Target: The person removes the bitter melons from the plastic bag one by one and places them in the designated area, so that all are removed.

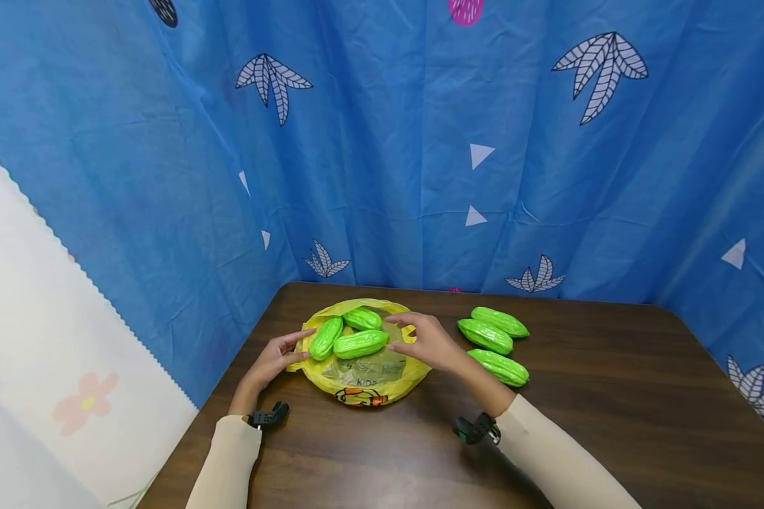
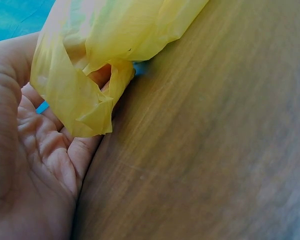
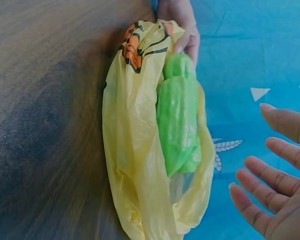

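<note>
Yellow bag | left hand touching, cannot tell if grip closed | right hand beside, grip spread, empty

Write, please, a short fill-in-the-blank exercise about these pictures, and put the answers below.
1. The plastic bag is mainly ____ in colour.
2. In its opening, ____ green vegetables are visible.
3. The loose vegetables lie nearer to the person's ____ hand.
4. The curtain behind the table is mainly ____.

Answers: yellow; three; right; blue.
</note>
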### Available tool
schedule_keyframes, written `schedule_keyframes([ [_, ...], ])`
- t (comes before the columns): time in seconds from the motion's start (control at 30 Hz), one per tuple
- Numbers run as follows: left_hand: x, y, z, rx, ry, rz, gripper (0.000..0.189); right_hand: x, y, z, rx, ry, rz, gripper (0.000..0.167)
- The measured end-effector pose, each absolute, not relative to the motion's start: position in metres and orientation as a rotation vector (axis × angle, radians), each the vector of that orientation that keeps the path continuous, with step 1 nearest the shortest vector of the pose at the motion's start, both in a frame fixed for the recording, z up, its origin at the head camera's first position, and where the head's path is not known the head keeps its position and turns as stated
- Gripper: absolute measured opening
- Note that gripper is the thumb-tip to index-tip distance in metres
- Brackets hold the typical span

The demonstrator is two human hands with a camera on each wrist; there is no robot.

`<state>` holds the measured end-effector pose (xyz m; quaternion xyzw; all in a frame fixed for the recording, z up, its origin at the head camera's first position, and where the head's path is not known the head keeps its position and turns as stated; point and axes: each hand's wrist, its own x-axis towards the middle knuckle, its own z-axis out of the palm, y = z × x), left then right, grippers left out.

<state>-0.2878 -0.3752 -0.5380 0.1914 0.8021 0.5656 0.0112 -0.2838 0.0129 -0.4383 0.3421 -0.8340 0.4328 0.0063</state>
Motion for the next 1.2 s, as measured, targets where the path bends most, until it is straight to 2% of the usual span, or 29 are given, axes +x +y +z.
schedule_keyframes([
  [0.43, -0.287, -0.374, -0.536, 0.578, 2.51, 1.756, 0.054, -0.303, -0.002, -0.455, 1.072, -2.672, 1.37, 0.053],
  [0.8, -0.287, -0.375, -0.538, 0.576, 2.502, 1.77, 0.053, -0.312, -0.011, -0.473, 1.042, -2.712, 1.401, 0.053],
  [1.2, -0.288, -0.374, -0.538, 0.572, 2.51, 1.775, 0.054, -0.319, -0.019, -0.485, 1.011, -2.742, 1.249, 0.053],
])
